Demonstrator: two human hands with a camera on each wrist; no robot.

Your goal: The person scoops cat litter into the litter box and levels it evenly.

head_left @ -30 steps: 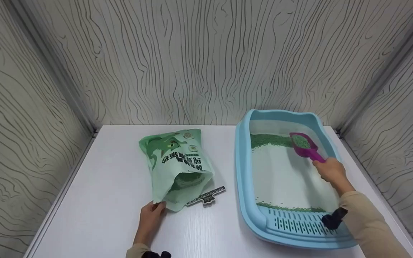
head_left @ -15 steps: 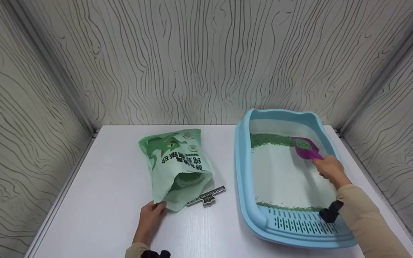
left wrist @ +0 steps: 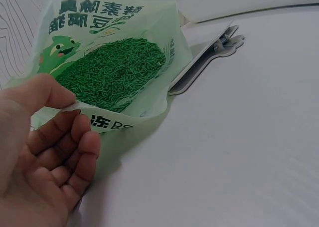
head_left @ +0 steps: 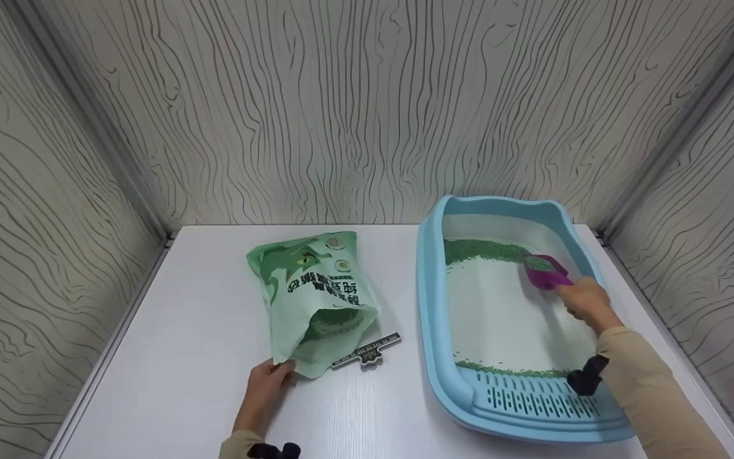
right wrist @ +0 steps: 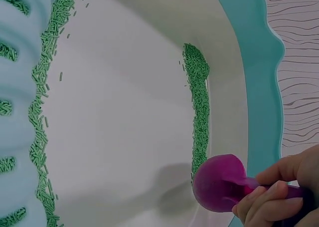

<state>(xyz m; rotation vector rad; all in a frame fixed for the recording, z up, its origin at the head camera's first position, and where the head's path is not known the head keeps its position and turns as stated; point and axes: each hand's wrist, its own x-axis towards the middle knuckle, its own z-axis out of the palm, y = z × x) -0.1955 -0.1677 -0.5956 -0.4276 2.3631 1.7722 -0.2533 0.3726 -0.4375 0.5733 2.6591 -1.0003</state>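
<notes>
My right hand (head_left: 587, 302) grips the handle of a purple scoop (head_left: 544, 275) held over the far right of a blue litter box (head_left: 432, 299). Green pellets show in the scoop's bowl; in the right wrist view the scoop (right wrist: 219, 184) hides the end of the pellet strip. At the lower left, my left hand (head_left: 267, 382) pinches the mouth edge of a green cat litter bag (head_left: 316, 274) between thumb and fingers. The bag lies on the table with its mouth gaping toward me, and green pellets (left wrist: 117, 70) are visible inside.
A metal clip (head_left: 368, 352) lies on the white table (head_left: 188, 357) beside the bag's mouth. Pellets (head_left: 483, 250) line the box's far end, with a thin row by the slotted near step (head_left: 532, 398). Patterned walls (head_left: 316, 115) enclose the back and sides.
My right hand has drawn the scoop slightly toward me and right, and its bowl has tilted so fewer pellets show. The left hand and bag have stayed put.
</notes>
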